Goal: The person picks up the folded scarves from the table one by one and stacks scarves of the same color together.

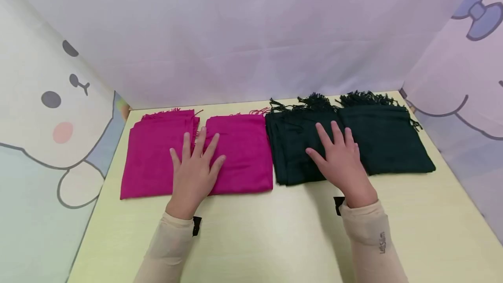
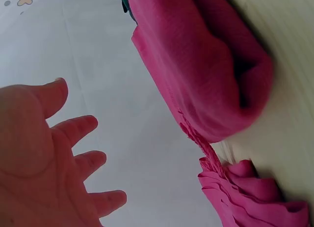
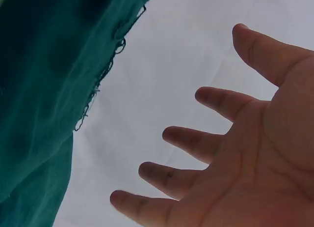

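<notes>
Four folded fringed cloths lie in a row along the table's far side, two magenta and two dark green. My left hand, fingers spread, hovers over the gap between the left magenta scarf and the inner magenta scarf. In the left wrist view a magenta fold stands apart from the fingers. Above the inner green scarf is my right hand, also spread and holding nothing. The outer green scarf lies to its right. In the right wrist view, green cloth shows away from the fingertips.
Pale wood-look table extends in front of the scarves. A white cloth backdrop rises behind them, with cartoon-printed side walls at left and right. Dark fringe spills over the table's back strip.
</notes>
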The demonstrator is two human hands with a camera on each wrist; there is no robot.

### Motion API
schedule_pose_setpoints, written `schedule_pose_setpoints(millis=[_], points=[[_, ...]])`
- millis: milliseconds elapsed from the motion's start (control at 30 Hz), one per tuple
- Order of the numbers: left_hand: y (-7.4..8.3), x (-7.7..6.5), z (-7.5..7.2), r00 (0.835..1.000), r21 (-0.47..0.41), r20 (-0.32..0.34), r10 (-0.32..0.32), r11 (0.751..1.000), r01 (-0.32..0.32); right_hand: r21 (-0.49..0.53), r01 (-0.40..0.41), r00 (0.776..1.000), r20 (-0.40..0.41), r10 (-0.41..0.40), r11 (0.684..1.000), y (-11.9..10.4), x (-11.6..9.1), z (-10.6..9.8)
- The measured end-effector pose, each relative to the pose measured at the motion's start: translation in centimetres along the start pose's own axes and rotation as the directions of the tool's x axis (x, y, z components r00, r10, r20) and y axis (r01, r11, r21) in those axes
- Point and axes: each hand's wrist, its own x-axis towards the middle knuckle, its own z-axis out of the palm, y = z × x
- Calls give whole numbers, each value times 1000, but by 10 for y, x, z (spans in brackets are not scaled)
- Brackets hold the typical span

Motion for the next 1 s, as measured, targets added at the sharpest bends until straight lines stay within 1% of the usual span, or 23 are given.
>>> schedule_pose_setpoints(millis=[100,200,267,333,433,533,600,700,767,800,867,900,967,1000], points=[[-1,-3,0,1000,-2,0,3,1000,-3,18,25,999,31,-25,1000,-1,0,4],[-4,-5,1,1000,-25,11,1,1000,-1,95,25,995,91,-34,995,-2,-1,9],[-5,-7,4,999,-66,35,-18,998,21,159,14,991,128,-35,987,-2,-1,13],[-6,-9,6,996,-111,70,-51,992,59,213,11,989,145,-42,977,-3,-1,15],[-10,-12,10,985,-173,131,-111,976,133,298,21,985,158,-70,954,-10,0,20],[-15,-15,14,972,-253,192,-137,950,184,368,32,979,175,-103,929,-22,1,29],[-18,-17,15,964,-295,221,-146,932,208,401,30,969,214,-125,916,-31,0,39],[-23,-22,14,955,-332,250,-160,912,240,440,1,945,293,-145,898,-45,-2,55],[-25,-24,14,947,-340,270,-176,902,265,453,-34,932,335,-135,891,-52,-4,64],[-26,-25,14,942,-347,283,-182,896,277,452,-52,929,348,-123,890,-55,-5,68],[-27,-26,15,926,-374,323,-194,873,313,443,-81,930,357,-92,893,-59,-6,74],[-28,-26,16,918,-394,344,-200,857,334,441,-92,931,356,-80,893,-60,-6,76],[-30,-26,17,900,-443,381,-213,812,380,444,-109,932,357,-64,889,-63,-5,80],[-32,-26,18,890,-481,401,-218,776,407,446,-110,932,357,-63,888,-64,-4,81]])
